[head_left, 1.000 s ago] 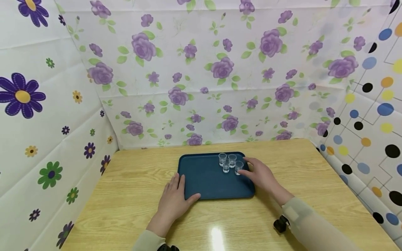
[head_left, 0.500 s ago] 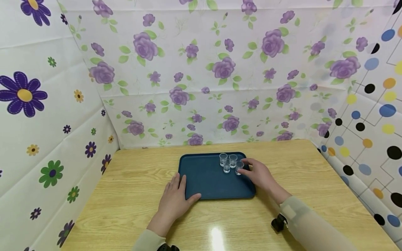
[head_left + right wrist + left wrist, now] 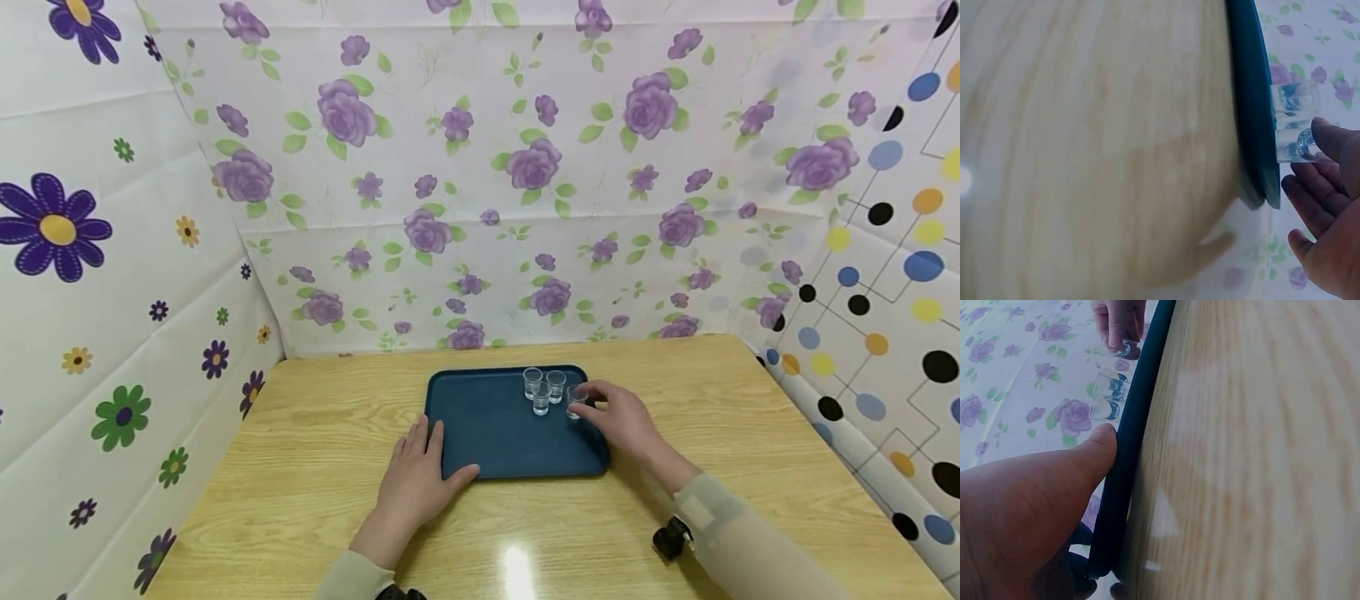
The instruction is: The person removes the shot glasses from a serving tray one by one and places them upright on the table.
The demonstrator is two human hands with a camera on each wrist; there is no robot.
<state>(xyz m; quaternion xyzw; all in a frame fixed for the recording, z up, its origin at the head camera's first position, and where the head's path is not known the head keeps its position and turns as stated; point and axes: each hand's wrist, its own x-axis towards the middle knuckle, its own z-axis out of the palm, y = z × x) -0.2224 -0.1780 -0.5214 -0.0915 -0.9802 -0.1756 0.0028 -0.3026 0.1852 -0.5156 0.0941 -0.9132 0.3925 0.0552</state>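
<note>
A dark blue tray lies on the table. My right hand reaches over its right edge and pinches a small clear shot glass between thumb and fingers. In the right wrist view the thumb lies against that upright glass. Three more shot glasses stand close together just to its left: a rear one, a second and a nearer one. My left hand rests with spread fingers at the tray's left front corner, its thumb at the rim.
The wooden table surrounds the tray, bounded at the back by a curtain with purple roses. Patterned sheets also hang at the left and right sides. A glare spot shines on the tabletop near the front.
My right fingers have closed around the shot glass, which has shifted slightly right, away from the other three. The left hand and the tray have stayed in place.
</note>
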